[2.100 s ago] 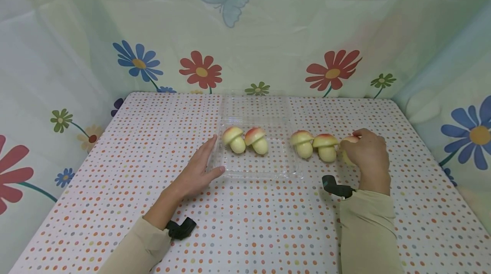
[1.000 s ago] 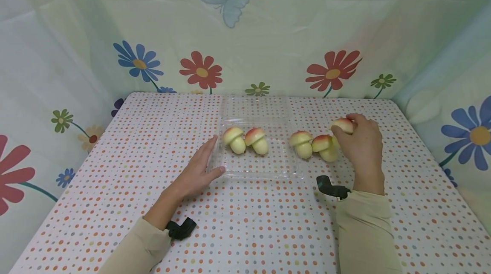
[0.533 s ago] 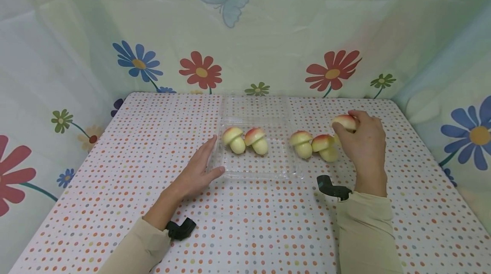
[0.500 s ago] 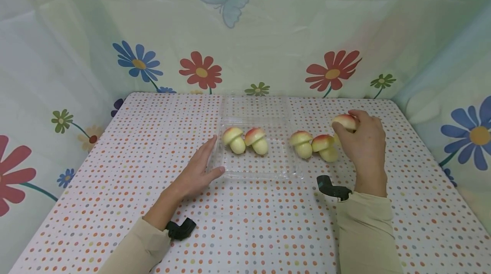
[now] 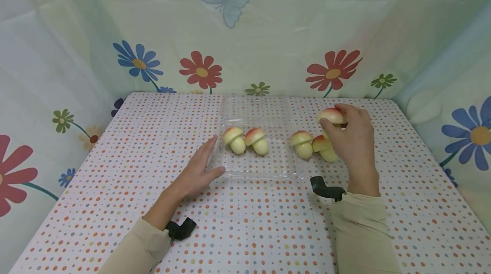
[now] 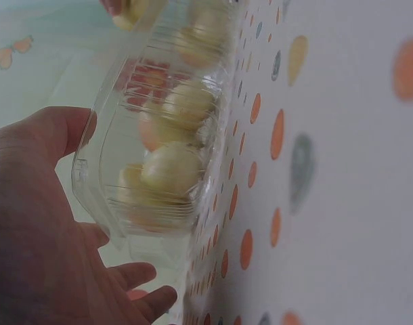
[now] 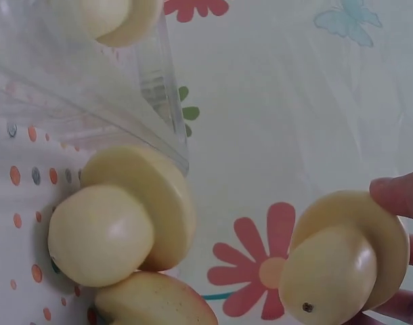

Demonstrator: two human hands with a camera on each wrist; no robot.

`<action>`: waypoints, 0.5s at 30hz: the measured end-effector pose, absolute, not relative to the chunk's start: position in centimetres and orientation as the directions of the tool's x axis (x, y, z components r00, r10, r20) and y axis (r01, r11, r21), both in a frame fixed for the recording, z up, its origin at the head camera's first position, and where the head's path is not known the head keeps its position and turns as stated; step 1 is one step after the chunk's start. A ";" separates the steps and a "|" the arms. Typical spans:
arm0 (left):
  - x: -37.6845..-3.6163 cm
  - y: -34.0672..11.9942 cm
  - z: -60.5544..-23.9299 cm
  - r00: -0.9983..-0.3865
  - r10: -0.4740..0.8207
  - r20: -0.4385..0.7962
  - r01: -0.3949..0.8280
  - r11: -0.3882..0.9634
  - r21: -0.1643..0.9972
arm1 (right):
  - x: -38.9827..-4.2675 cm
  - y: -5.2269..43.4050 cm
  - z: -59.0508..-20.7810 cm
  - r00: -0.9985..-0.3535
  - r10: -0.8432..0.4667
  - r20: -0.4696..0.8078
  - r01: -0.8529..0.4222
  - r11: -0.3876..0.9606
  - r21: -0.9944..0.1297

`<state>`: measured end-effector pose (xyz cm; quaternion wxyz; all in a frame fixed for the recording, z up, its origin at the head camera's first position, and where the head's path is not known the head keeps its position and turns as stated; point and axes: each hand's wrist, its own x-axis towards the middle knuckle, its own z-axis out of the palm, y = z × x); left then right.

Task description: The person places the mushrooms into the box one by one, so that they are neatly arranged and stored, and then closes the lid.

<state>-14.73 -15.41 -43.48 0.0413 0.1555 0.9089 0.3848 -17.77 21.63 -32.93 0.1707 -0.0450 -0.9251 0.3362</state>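
My right hand pinches a toy mushroom by its red-tinged cap, above the back of the table. In the right wrist view the mushroom's pale stem faces the camera, with fingertips on its cap. Two more mushrooms lie side by side on the table, one by the container's right wall, the other partly behind my right hand. A clear plastic container holds two mushrooms, a left one and a right one. My left hand rests spread against its left side, fingers fairly straight.
The container's clear lid is folded back toward the rear edge of the dotted tablecloth. A flowered curtain hangs behind the table and along both sides. A black wrist camera juts inward from the right sleeve.
My right hand has lifted the rightmost mushroom off the table and moved it left and back. The mushroom beside it has shifted slightly. My left hand has stayed in place.
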 end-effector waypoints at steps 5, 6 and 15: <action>-14.7 -15.4 -43.4 -0.948 0.314 0.043 0.249 0.655 0.713 | -17.8 21.0 -33.0 -0.943 0.166 0.289 -0.061 0.766 -0.640; -14.7 -15.4 -43.4 -0.949 0.313 0.041 0.247 0.656 0.713 | -17.8 20.9 -33.0 -0.944 0.159 0.290 -0.068 0.764 -0.642; -14.7 -15.4 -43.4 -0.949 0.313 0.042 0.249 0.660 0.709 | -17.8 19.4 -33.1 -0.929 0.108 0.353 -0.157 0.750 -0.642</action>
